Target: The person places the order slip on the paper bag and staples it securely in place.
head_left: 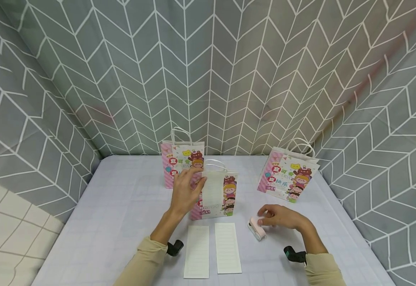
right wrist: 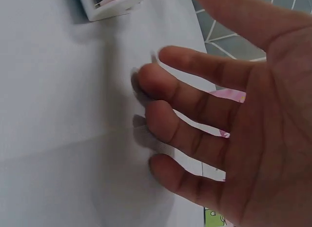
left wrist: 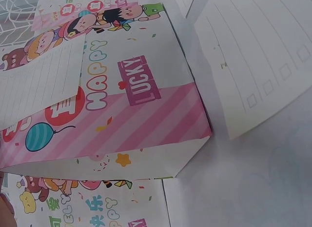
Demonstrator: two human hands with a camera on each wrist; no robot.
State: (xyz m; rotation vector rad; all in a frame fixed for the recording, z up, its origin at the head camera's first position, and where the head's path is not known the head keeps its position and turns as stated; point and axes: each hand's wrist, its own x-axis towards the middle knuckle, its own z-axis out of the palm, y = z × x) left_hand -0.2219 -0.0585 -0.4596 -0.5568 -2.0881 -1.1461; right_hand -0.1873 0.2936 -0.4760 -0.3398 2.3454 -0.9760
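My left hand [head_left: 185,192] pinches the top edge of a paper gift bag [head_left: 230,194] and a lined paper slip [head_left: 212,192] lying flat against its front. In the left wrist view the slip [left wrist: 44,80] covers part of the bag's printed front; only a bit of a finger shows at the left edge. Beside a small pink-and-white stapler [head_left: 256,229] is my right hand [head_left: 283,217], its thumb at the stapler and the other fingers loosely bent. The right wrist view shows the fingers apart with nothing between them, the stapler [right wrist: 114,5] partly cut off above.
Two more lined slips, a left one [head_left: 196,252] and a right one [head_left: 228,248], lie near the front of the white-covered table [head_left: 122,198]. A matching gift bag [head_left: 168,167] stands behind the held one, and another [head_left: 288,174] stands at the right back. A patterned curtain [head_left: 200,79] encloses the table.
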